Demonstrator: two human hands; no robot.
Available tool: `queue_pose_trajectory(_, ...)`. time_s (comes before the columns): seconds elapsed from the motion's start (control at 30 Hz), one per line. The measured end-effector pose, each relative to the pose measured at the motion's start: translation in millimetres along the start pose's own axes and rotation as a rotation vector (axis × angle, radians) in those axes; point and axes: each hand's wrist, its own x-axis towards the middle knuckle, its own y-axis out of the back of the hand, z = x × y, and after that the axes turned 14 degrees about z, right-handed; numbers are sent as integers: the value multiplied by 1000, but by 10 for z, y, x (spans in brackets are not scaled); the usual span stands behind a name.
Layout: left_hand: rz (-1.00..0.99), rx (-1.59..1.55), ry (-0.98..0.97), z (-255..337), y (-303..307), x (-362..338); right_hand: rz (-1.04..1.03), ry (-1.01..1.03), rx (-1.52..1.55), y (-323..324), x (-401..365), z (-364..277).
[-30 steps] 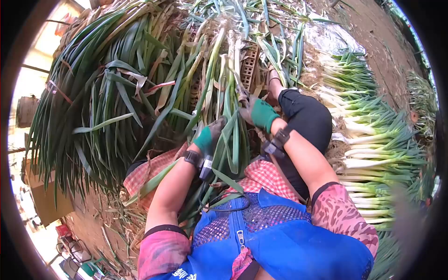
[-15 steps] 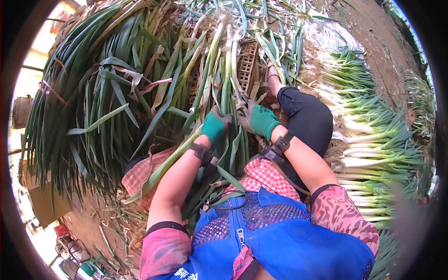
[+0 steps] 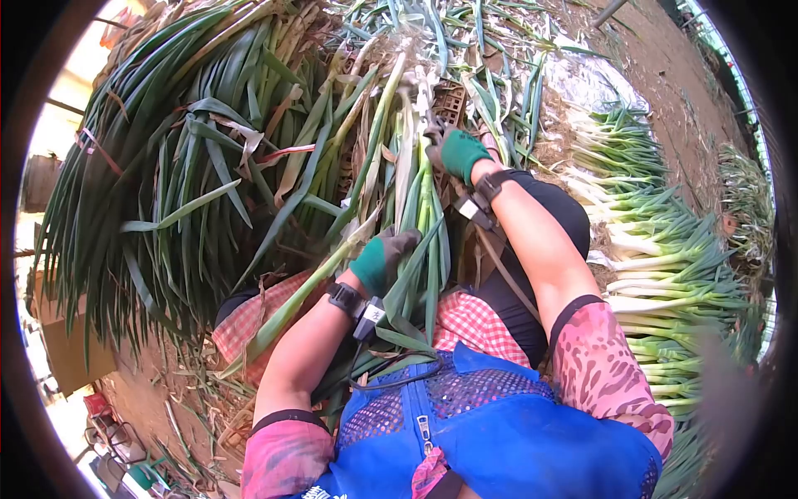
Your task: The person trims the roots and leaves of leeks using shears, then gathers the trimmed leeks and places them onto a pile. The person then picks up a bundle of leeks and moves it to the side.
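Note:
My left hand, in a green glove with dark fingers, is closed around the leaves of a green onion lying lengthwise in front of me. Farther up, beside the onion's pale stem, my right hand grips a small metal tool that looks like an air blow gun. A thin hose runs from beneath that wrist toward my lap. The blow gun's body is mostly hidden by the glove. Another onion with a yellowed stalk lies beside my left forearm.
A big heap of untrimmed green onions rises on the left. Cleaned onions with white stems lie in a long row on the right. A perforated brown crate shows behind the right hand, and leaf scraps litter the ground.
My right hand has moved up and away along the onion toward its root end, with the blow gun. My left hand has come down slightly nearer my body, so the hands are farther apart.

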Motion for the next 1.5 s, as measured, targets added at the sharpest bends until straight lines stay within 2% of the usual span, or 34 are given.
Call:
queue_pose_trajectory(0.13,14,-27,85,-89,-45,-89,-35,-26,-57,7,185,0)
queue_pose_trajectory(0.2,42,-340,247,-147,-97,-125,-15,-5,45,5,1,25)
queue_pose_trajectory(0.27,59,-343,214,-138,-93,-105,-17,60,-4,-102,-179,137)
queue_pose_trajectory(0.33,59,-20,-9,-58,-2,-55,1,94,-55,-218,-148,253)
queue_pose_trajectory(0.4,72,-421,360,-127,-152,-138,-6,149,-138,-254,111,339)
queue_pose_trajectory(0.43,70,-469,406,-147,-170,-145,-4,178,-178,-167,150,265)
queue_pose_trajectory(0.47,70,-518,453,-165,-186,-150,88,98,-143,-93,153,198)
queue_pose_trajectory(0.5,62,-419,365,-159,-165,-137,68,138,-159,-70,156,121)
queue_pose_trajectory(0.57,71,-446,467,-128,-166,-126,21,219,-193,-45,137,-26)
queue_pose_trajectory(0.6,88,-572,654,-49,-169,-77,-99,216,-215,133,4,-212)
queue_pose_trajectory(0.67,121,-581,888,5,-148,7,-133,163,-246,46,15,-122)
queue_pose_trajectory(0.73,150,-344,976,32,-38,199,-137,124,-255,-62,4,-18)
queue_pose_trajectory(0.77,366,-281,804,114,50,254,-136,149,-245,-129,-24,29)
queue_pose_trajectory(0.8,456,-56,885,-113,72,336,-137,172,-234,-206,-88,79)
queue_pose_trajectory(0.83,623,87,704,-93,235,447,-133,195,-223,-261,-157,110)
queue_pose_trajectory(0.87,690,191,643,-317,284,487,-129,248,-236,-308,-273,97)
queue_pose_trajectory(0.9,756,292,581,-536,271,470,-190,215,-151,-116,-502,-47)
queue_pose_trajectory(1.0,482,317,607,-625,229,371,-144,144,-2,-6,-1007,-149)
queue_pose_trajectory(1.1,288,283,849,-396,308,524,-157,117,113,82,-1409,-191)
queue_pose_trajectory(1.17,363,99,882,-524,247,494,-148,155,199,82,-1662,-194)
queue_pose_trajectory(1.23,432,-35,908,-584,192,443,-146,79,217,40,-1763,-148)
queue_pose_trajectory(1.33,367,549,688,-512,150,423,-95,20,134,31,-1702,-31)
queue_pose_trajectory(1.43,530,41,841,-620,129,446,-95,91,203,100,-1729,-31)
queue_pose_trajectory(1.47,625,-278,793,-672,85,502,-116,24,168,133,-1737,-60)
queue_pose_trajectory(1.5,659,34,476,-534,122,579,-67,12,191,154,-1725,-55)
